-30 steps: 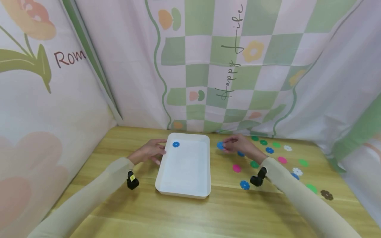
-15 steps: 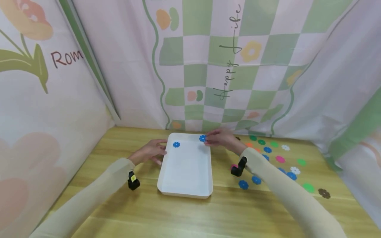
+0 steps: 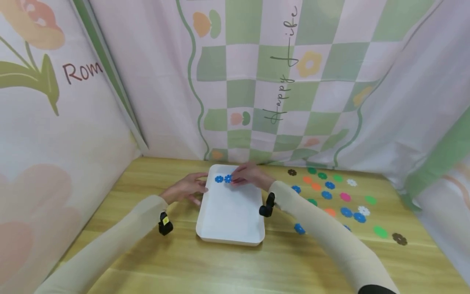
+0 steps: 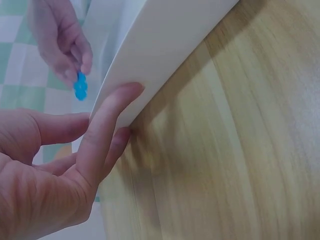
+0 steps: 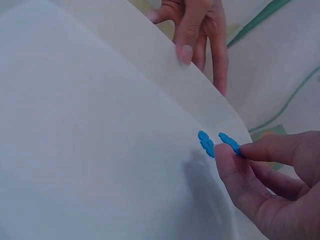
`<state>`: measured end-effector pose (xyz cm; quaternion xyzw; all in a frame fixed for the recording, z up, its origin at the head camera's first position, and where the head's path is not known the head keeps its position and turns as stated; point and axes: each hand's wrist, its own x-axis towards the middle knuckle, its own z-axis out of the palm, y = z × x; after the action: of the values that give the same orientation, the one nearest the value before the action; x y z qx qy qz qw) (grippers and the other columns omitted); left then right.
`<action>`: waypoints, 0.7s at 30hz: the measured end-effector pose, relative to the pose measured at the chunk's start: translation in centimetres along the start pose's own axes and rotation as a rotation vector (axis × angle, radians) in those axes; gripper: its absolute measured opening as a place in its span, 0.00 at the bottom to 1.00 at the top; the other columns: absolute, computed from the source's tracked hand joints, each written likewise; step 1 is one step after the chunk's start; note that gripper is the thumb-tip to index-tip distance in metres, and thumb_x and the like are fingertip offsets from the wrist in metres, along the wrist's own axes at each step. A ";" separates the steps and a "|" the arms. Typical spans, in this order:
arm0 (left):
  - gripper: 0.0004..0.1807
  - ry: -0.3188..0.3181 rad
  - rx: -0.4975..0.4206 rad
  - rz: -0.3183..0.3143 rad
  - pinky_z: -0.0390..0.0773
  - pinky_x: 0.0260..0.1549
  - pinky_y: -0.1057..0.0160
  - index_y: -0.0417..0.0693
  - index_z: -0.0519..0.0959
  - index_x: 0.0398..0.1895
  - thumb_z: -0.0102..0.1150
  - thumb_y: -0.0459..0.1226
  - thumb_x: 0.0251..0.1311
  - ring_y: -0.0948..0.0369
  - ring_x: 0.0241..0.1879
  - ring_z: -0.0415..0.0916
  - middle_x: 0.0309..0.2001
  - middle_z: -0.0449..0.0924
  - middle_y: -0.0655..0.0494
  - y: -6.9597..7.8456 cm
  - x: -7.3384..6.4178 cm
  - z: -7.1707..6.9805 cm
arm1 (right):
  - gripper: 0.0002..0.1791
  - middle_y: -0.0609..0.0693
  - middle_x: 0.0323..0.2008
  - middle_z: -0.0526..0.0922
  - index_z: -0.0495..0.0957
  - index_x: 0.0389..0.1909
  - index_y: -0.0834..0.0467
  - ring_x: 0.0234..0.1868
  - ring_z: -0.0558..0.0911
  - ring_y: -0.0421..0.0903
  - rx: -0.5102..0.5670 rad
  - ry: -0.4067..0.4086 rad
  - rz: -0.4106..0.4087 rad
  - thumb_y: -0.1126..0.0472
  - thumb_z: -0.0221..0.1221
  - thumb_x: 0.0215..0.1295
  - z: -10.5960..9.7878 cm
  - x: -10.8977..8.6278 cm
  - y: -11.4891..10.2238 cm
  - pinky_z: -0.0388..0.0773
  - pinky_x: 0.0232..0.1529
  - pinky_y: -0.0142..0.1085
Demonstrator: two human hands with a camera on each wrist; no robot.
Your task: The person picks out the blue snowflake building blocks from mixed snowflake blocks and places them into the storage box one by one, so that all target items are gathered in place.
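Note:
My right hand (image 3: 250, 174) is over the far part of the white tray (image 3: 230, 220), pinching a blue flower-shaped disc (image 3: 228, 178) between thumb and index finger. Close beside it, to the left, another blue flower-shaped disc (image 3: 219, 179) lies in the tray. In the right wrist view the pinched disc (image 5: 229, 142) is tilted, a small gap from the other disc (image 5: 205, 143). My left hand (image 3: 187, 188) rests against the tray's left side with fingers extended. In the left wrist view its fingertips (image 4: 131, 91) touch the tray's outer wall (image 4: 165, 45).
Right of the tray, several flower-shaped discs lie scattered on the wooden table (image 3: 147, 261), including a brown one (image 3: 399, 239), a pink one (image 3: 345, 197), and a white one (image 3: 364, 210). A patterned curtain (image 3: 242, 98) hangs along the table's back edge.
My right hand has carried the blue disc left from beside the tray, across its right rim, to next to the other disc. My left hand stays at the tray's side.

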<state>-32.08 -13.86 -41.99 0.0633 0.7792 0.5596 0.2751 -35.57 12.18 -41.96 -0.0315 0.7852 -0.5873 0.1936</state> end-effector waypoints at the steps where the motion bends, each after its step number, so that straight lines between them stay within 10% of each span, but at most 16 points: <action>1: 0.40 0.000 -0.001 -0.001 0.92 0.30 0.60 0.43 0.52 0.84 0.55 0.26 0.72 0.41 0.63 0.79 0.78 0.61 0.32 0.0 0.0 0.0 | 0.13 0.66 0.43 0.90 0.81 0.51 0.76 0.37 0.91 0.48 -0.014 0.001 -0.004 0.74 0.63 0.69 0.4 0.1 0.0 0.91 0.50 0.42; 21: 0.39 0.009 0.021 -0.012 0.92 0.30 0.59 0.42 0.52 0.84 0.54 0.27 0.74 0.39 0.66 0.76 0.77 0.61 0.30 0.1 0.1 0.1 | 0.04 0.62 0.28 0.90 0.86 0.36 0.72 0.23 0.88 0.45 -0.366 0.021 -0.077 0.72 0.68 0.65 5.8 1.2 -0.1 0.90 0.30 0.34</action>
<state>-32.13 -13.74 -41.99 0.0589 0.7868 0.5499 0.2742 -34.75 6.54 -43.59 -0.0898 0.8792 -0.4419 0.1537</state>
